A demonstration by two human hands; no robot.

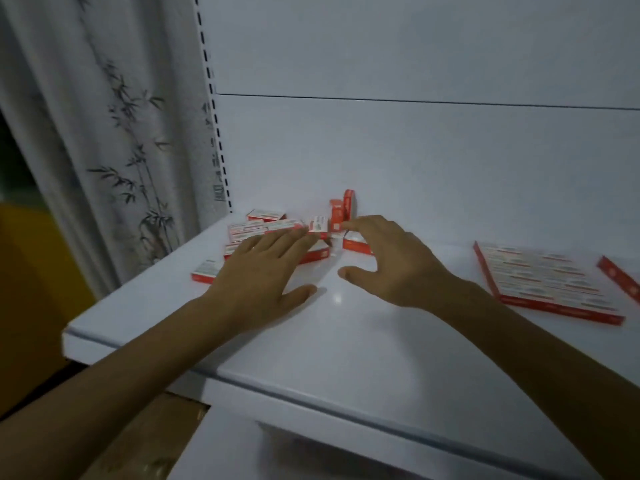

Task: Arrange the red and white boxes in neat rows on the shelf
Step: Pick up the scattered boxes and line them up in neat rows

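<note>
Several small red and white boxes point(263, 227) lie jumbled at the back left of the white shelf point(346, 341). Two of them stand upright point(343, 209) against the back panel. My left hand point(263, 271) is spread flat, palm down, over the near side of the pile, hiding some boxes. One box point(206, 271) lies just left of it. My right hand point(388, 261) hovers with straight fingers over a lying box point(355, 244), fingertips near the upright ones. At the right, boxes lie flat in a tight block of rows point(543, 282).
A lone red box point(620, 278) lies at the far right edge. A slotted upright point(216, 126) and a bamboo-print curtain point(114, 133) bound the shelf on the left. The shelf's front edge point(145, 344) runs diagonally below my forearms. Cardboard point(152, 441) shows beneath.
</note>
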